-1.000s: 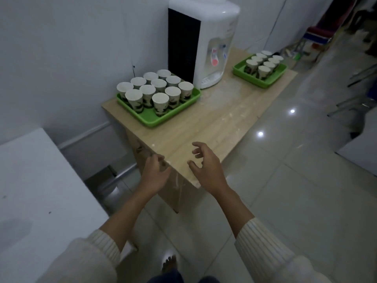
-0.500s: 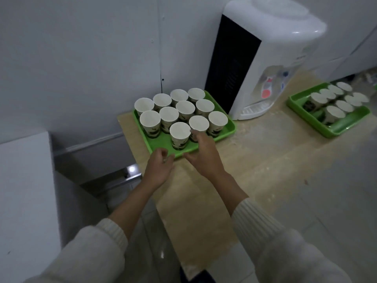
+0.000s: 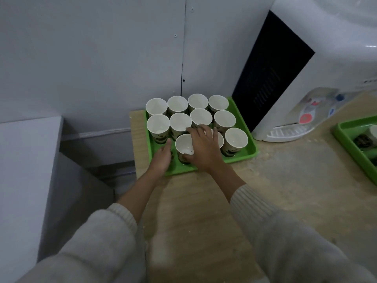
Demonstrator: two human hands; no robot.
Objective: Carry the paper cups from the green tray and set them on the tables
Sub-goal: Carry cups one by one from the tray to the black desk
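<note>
While the cups stand this crowded: I judge a knock-on tip the likeliest fault, as the white paper cups with dark printed bands sit rim to rim on the green plastic tray.
Cause: my right hand lies across several rims at once, so lifting one cup could drag or tilt its neighbours.
Second risk: thin paper walls may buckle under a hard squeeze. I cannot tell whether the cups hold liquid.
Near-left cup: on the tray's near row, between my two hands.
Right hand fingers: spread wide over the rims behind that cup, thumb against its near wall. I cannot tell whether a grip has closed.
Left hand: just left of that cup, fingers straight and close together, pointing far, holding nothing I can see.
Cup pointing: mouths up, bases down, long axis upright.
Tray: long axis roughly left to right, at the far-left corner of the pale wooden table, just left of the white water dispenser.
</note>
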